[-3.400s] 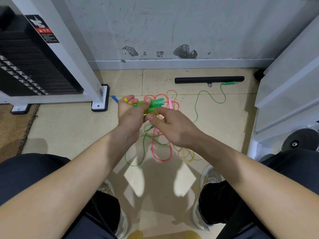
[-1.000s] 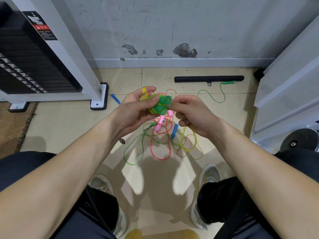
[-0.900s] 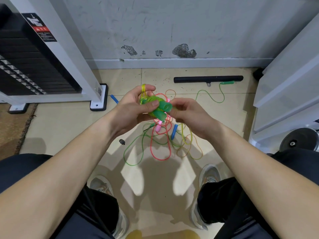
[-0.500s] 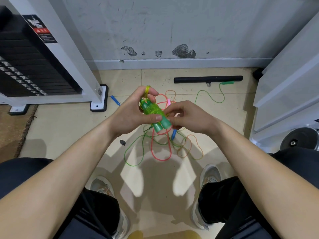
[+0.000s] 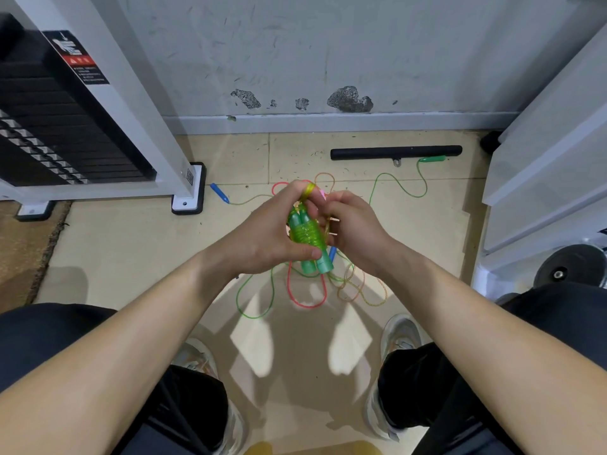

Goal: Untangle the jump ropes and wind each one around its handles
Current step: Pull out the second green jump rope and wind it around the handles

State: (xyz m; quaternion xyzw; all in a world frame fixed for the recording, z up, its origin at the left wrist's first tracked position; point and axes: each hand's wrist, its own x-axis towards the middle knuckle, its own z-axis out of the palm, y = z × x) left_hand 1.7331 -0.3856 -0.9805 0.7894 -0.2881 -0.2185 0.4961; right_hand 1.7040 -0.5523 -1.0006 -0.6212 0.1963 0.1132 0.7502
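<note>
Your left hand [image 5: 262, 231] curls fingers and thumb round the two green handles [image 5: 307, 239], held side by side with a yellow cord [image 5: 308, 190] looped over one fingertip. Just right of them, your right hand [image 5: 356, 231] pinches that cord with curled fingers. On the floor beneath lie three loose cords, the green cord [image 5: 254, 310], red cord [image 5: 307, 305] and orange cord [image 5: 364, 295], plus one blue handle [image 5: 219, 193] far left, a second blue handle [image 5: 332, 252] under your right hand, and a third green handle [image 5: 433, 158] beside the single black bar [image 5: 394, 152].
</note>
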